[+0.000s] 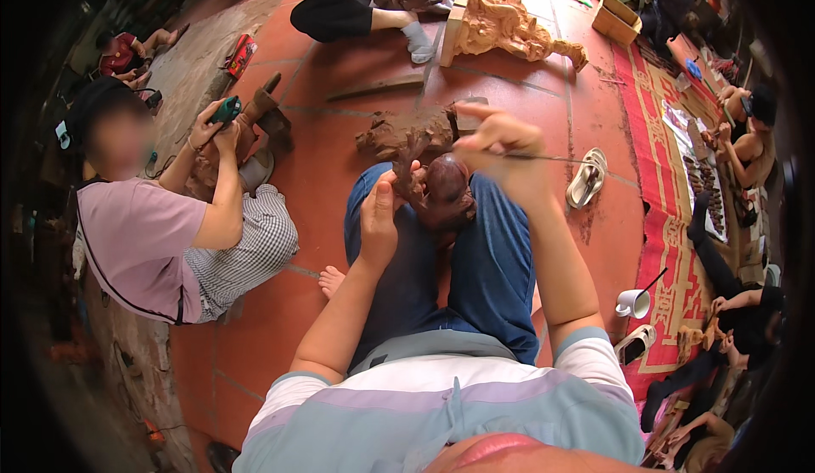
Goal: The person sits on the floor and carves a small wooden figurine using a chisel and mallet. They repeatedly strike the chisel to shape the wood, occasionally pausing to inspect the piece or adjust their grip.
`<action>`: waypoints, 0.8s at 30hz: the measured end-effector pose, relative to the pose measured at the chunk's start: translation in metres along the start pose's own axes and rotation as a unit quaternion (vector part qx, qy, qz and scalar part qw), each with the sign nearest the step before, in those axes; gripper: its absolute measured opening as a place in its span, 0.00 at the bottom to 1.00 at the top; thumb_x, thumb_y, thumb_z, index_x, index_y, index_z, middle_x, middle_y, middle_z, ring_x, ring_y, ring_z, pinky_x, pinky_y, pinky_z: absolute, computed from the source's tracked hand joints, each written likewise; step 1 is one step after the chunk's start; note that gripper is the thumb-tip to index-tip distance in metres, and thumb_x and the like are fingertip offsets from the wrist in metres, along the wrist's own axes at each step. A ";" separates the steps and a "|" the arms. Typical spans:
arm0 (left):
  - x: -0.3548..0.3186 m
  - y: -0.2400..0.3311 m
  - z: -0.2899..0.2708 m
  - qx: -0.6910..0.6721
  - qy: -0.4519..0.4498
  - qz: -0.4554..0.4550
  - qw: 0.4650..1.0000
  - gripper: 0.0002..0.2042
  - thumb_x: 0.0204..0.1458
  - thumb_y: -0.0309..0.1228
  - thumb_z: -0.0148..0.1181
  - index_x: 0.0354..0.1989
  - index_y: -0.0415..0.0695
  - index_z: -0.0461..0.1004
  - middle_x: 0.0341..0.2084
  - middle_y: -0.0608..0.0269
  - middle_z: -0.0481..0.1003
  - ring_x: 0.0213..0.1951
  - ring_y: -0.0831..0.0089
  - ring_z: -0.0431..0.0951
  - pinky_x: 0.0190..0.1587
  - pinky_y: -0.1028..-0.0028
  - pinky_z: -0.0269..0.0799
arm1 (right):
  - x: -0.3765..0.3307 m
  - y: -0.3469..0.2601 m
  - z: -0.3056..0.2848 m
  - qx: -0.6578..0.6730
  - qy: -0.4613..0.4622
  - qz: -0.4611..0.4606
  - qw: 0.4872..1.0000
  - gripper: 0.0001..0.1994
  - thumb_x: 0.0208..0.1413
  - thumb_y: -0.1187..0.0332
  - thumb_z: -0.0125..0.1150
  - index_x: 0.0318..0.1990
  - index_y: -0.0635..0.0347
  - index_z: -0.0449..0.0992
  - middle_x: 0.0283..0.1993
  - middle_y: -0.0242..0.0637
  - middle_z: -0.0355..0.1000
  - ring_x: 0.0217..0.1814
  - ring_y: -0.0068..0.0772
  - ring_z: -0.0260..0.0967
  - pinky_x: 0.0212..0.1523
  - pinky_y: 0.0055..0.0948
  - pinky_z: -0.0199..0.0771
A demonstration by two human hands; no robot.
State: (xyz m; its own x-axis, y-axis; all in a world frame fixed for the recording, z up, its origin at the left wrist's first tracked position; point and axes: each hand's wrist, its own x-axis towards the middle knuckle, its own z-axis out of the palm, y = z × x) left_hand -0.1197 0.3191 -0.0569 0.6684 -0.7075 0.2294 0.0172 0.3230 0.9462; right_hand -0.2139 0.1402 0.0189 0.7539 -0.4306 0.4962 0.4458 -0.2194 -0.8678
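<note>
A dark reddish-brown wood carving point(447, 180) with a smooth, rounded top rests between my knees. My left hand point(382, 220) is closed on the left edge of this carving, fingers partly behind it. Just above its right side, my right hand point(503, 143) pinches a thin dark stick point(556, 159) that sticks out to the right. Motion blurs this hand a little, and the stick's working end cannot be made out. Rough brown carved wood point(407, 133) lies just beyond the figure.
A white mug point(632, 303) holding a thin stick stands right, near beige shoes point(587, 177) and a red patterned mat point(654, 218). At left a person in pink point(153, 235) works with a green power tool point(226, 109). A pale carved statue point(514, 27) lies ahead.
</note>
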 end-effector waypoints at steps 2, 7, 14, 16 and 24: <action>0.001 -0.005 -0.003 0.003 -0.011 0.011 1.000 0.27 0.64 0.44 0.29 0.55 0.32 0.63 0.48 0.53 0.70 0.48 0.69 0.72 0.52 0.71 0.66 | 0.006 0.005 0.006 -0.118 -0.080 -0.083 0.986 0.08 0.37 0.83 0.68 0.25 0.63 0.77 0.38 0.40 0.75 0.48 0.26 0.70 0.43 0.23 0.71; 0.000 0.001 0.000 0.007 -0.013 0.011 1.000 0.28 0.64 0.45 0.28 0.55 0.32 0.63 0.47 0.53 0.70 0.48 0.69 0.72 0.53 0.72 0.65 | 0.014 -0.001 -0.013 0.038 0.042 0.003 0.998 0.07 0.39 0.83 0.66 0.27 0.64 0.76 0.42 0.41 0.74 0.44 0.26 0.72 0.43 0.24 0.73; -0.001 0.000 -0.001 -0.014 -0.013 0.012 1.000 0.28 0.64 0.46 0.28 0.55 0.31 0.63 0.48 0.53 0.70 0.48 0.69 0.72 0.53 0.72 0.65 | 0.026 -0.005 -0.022 0.076 0.055 0.033 0.995 0.07 0.40 0.84 0.65 0.26 0.61 0.77 0.31 0.35 0.75 0.53 0.34 0.70 0.56 0.38 0.66; 0.000 0.000 0.002 -0.019 -0.001 0.007 1.000 0.28 0.64 0.46 0.27 0.55 0.32 0.63 0.48 0.53 0.70 0.48 0.69 0.72 0.53 0.72 0.64 | 0.019 -0.003 -0.010 -0.083 -0.112 -0.035 0.990 0.07 0.41 0.84 0.64 0.26 0.62 0.76 0.32 0.36 0.75 0.53 0.34 0.70 0.52 0.34 0.70; 0.000 0.002 0.002 -0.016 0.006 0.004 1.000 0.30 0.64 0.47 0.25 0.54 0.32 0.64 0.49 0.53 0.69 0.48 0.69 0.72 0.53 0.69 0.65 | 0.017 -0.017 0.000 -0.155 -0.043 -0.053 0.986 0.04 0.41 0.80 0.66 0.26 0.65 0.76 0.30 0.35 0.76 0.51 0.32 0.71 0.54 0.33 0.67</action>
State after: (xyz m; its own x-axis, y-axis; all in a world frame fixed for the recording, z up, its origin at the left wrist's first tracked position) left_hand -0.1215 0.3183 -0.0547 0.6780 -0.6968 0.2341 0.0347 0.3484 0.9367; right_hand -0.2087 0.1371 0.0420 0.7552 -0.3185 0.5730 0.3647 -0.5223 -0.7709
